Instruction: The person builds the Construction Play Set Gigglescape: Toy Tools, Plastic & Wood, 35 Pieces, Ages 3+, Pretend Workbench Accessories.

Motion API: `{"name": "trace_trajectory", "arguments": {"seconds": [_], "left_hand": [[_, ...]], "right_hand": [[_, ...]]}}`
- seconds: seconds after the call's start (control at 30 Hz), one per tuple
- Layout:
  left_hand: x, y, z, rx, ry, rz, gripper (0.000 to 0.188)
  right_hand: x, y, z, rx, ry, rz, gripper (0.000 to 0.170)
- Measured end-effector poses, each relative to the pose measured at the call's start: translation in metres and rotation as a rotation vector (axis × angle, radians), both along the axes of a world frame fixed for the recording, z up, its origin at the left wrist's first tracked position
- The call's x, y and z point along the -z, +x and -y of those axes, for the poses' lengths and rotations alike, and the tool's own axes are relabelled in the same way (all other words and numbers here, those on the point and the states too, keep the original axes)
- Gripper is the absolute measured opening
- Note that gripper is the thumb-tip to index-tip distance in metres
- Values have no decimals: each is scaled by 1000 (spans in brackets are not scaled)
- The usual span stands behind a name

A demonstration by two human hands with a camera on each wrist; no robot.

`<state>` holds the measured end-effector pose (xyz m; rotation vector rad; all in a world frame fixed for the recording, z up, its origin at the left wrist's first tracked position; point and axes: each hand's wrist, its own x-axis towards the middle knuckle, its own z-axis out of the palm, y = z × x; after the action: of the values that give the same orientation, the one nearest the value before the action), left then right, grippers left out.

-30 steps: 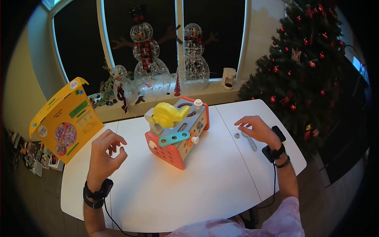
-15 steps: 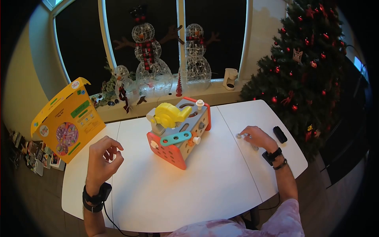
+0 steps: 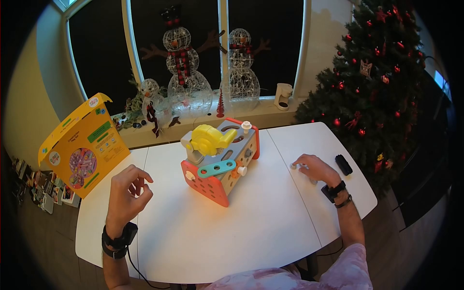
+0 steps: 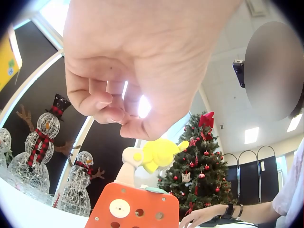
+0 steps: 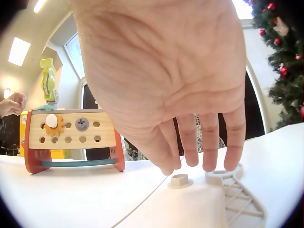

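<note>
My left hand (image 3: pixel 128 195) is raised over the left of the white table (image 3: pixel 188 251), fingers loosely bent and holding nothing. The right hand (image 3: pixel 316 169) reaches down at the table's right side. In the right wrist view its fingers point straight down, thumb and index fingertips right at a small grey nut (image 5: pixel 180 181). Beside the nut lies a grey toy wrench (image 5: pixel 244 202), with the other fingertips close over its head. Between the hands stands a toy workbench (image 3: pixel 208 191) with red-orange ends, carrying a yellow saw-like piece (image 3: pixel 209 140) and a teal strip (image 3: pixel 217 168).
A yellow toy box (image 3: pixel 82 150) stands at the table's left edge. A black object (image 3: pixel 343 165) lies right of my right hand. Behind the table, wire snowmen (image 3: pixel 191 94) stand by the window, and a decorated tree (image 3: pixel 362 87) rises at the right.
My right hand has lowered onto the nut and wrench, covering most of the wrench in the head view. The left hand has barely moved.
</note>
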<state>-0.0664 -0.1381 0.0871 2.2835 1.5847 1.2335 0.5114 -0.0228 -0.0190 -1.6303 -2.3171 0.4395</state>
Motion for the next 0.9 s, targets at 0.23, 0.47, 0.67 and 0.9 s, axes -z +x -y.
{"name": "trace_trajectory", "arguments": {"seconds": [0.23, 0.47, 0.67, 0.9], "left_hand": [[1, 2, -1, 8, -1, 8, 14], [0, 4, 0, 13, -19, -3, 14], [2, 5, 0, 23, -15, -7, 14], [2, -1, 4, -7, -38, -17, 12]], "right_hand": [[23, 7, -8, -104, 39, 65, 32], [14, -59, 10, -373, -76, 138, 40], [2, -131, 32, -542, -203, 142, 50], [8, -156, 31, -626, -140, 143, 47]]}}
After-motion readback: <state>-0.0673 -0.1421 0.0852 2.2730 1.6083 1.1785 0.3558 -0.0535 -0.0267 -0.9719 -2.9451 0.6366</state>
